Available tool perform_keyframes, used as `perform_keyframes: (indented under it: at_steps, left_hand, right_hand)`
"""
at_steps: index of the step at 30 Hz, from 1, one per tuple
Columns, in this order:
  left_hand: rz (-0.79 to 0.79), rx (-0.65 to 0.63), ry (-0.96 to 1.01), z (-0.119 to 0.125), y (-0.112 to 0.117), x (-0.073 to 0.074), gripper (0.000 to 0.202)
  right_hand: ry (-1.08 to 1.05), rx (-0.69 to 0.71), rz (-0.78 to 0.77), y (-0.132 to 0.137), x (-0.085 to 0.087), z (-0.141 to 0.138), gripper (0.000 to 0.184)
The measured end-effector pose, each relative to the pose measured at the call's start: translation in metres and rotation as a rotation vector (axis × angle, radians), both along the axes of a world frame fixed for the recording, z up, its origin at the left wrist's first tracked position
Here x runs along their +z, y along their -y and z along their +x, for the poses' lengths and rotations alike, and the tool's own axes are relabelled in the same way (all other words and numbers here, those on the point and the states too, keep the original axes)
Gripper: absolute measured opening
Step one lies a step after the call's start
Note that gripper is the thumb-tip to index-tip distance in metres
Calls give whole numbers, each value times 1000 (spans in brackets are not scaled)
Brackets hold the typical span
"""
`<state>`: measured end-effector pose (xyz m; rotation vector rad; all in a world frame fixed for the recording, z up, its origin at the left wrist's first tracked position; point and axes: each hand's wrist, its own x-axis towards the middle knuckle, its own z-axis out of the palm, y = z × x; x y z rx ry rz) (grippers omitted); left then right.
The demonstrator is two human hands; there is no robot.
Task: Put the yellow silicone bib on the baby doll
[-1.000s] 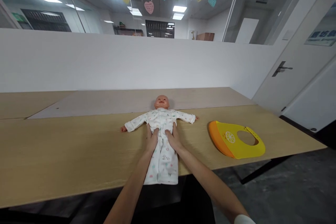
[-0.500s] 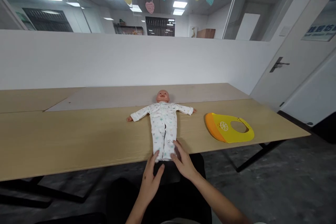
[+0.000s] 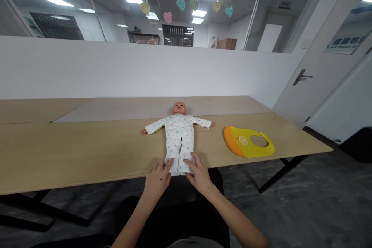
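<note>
Baby doll [image 3: 178,135] lying supine on a wooden table [image 3: 87,151], the legs of its white sleepsuit [image 3: 179,151] reaching the near edge — left hand [image 3: 157,180] and right hand [image 3: 200,172] at the cuffs, fingers splayed wide, no clear grip. Yellow silicone bib [image 3: 247,142] lies to the right. Risk: any pull toward the edge could tip the doll's legs over it.

Your left forearm [image 3: 130,221] and your right forearm [image 3: 235,217] are cut off by the bottom edge of the picture. Your left hand [image 3: 157,180] and your right hand [image 3: 199,172] cover some of the lower part of the doll's pajamas [image 3: 179,159]. Far ahead of your hands, the writing on the paper hearts [image 3: 180,5] is too small to read, and far to the right, the sign [image 3: 345,40] is not clear.
</note>
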<state>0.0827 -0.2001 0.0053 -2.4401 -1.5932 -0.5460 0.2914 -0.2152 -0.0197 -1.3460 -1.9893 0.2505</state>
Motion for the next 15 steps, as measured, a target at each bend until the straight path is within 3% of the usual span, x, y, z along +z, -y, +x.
perform_keyframes:
  at_steps: [3,5,9,12,13,15]
  left_hand:
    - [-26,-110,-64,10,1,-1,37]
    - [41,-186,-22,16,8,-5,33]
    - [121,-403,129,18,44,-21,32]
    - [26,-490,243,17,80,-32,32]
    - [-18,-499,283,18,90,-36,31]
    - [-101,-517,362,23,104,-45,31]
  right_hand:
    - [3,23,127,-4,-10,2,44]
    - [15,54,223,0,-10,5,40]
    - [78,132,294,31,-2,12,31]
    - [-61,150,171,46,3,37,22]
    - [-139,91,96,45,6,54,21]
    - [-284,-165,-107,33,13,101,25]
